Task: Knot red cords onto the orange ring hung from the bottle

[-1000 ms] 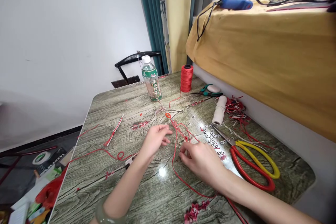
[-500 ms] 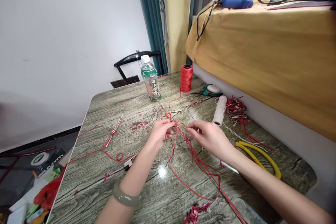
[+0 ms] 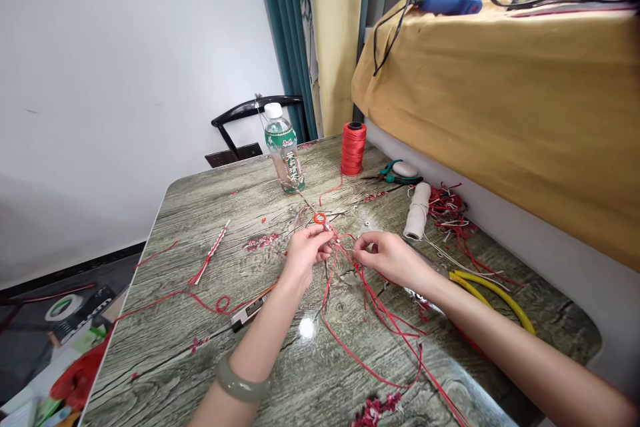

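Near the middle of the table, my left hand (image 3: 311, 252) is closed, thumb and forefinger pinching the red cord (image 3: 345, 347) close to a knotted spot. A jade-coloured bangle (image 3: 241, 380) circles that wrist. My right hand (image 3: 383, 252) is closed too, its fingertips pressed together on a strand of the same cord just right of the knot. Just beyond the left fingertips lies an orange ring (image 3: 320, 218), joined to the knotted part. A thin string runs from it toward the plastic bottle (image 3: 285, 150). Loose cord ends trail toward the front edge.
At the back stands a red thread spool (image 3: 353, 149), with green-handled pliers (image 3: 395, 175) beside it. To the right lie a white cord roll (image 3: 418, 211), red and white scraps (image 3: 449, 207) and a yellow-handled tool (image 3: 495, 293). A braided piece (image 3: 213, 250) and a utility knife (image 3: 250, 310) lie left.
My right fingers have drawn closer together on the strand and shifted slightly left. My left hand keeps its pinch almost in place. The view has shifted a little.
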Action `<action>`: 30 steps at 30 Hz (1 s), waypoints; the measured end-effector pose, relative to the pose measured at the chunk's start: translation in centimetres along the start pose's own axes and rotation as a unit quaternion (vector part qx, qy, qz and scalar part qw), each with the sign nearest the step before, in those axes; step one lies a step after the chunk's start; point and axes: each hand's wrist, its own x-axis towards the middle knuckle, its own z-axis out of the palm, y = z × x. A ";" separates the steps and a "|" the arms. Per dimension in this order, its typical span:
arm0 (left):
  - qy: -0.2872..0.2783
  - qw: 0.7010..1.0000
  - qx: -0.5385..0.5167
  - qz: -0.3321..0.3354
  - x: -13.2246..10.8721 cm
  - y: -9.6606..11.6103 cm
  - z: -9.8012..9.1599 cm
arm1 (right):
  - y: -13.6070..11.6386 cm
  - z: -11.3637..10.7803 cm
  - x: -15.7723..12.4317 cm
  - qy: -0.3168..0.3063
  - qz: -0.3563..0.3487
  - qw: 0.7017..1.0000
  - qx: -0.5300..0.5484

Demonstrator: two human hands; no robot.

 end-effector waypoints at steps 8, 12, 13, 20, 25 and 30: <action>-0.032 0.998 -0.035 0.028 -0.2 -0.4 0.2 | 0.2 -0.7 1.0 -0.011 0.043 0.983 0.181; -0.029 0.999 -0.026 0.034 -0.2 -0.6 0.0 | 0.2 -0.9 2.3 0.001 0.038 0.975 0.218; -0.030 0.999 -0.024 0.034 -0.2 -0.6 0.0 | 0.2 -0.9 2.6 0.007 0.033 0.976 0.214; -0.040 0.998 -0.024 0.030 -0.1 -0.6 -0.1 | -0.4 0.2 4.6 -0.040 0.023 0.990 0.134; -0.037 0.999 -0.027 0.028 -0.1 -0.6 -0.1 | -0.6 1.0 5.3 -0.030 0.019 0.996 0.077; -0.045 0.998 -0.033 0.022 -0.2 -0.4 -0.2 | -0.2 0.9 5.5 -0.042 0.039 0.987 0.153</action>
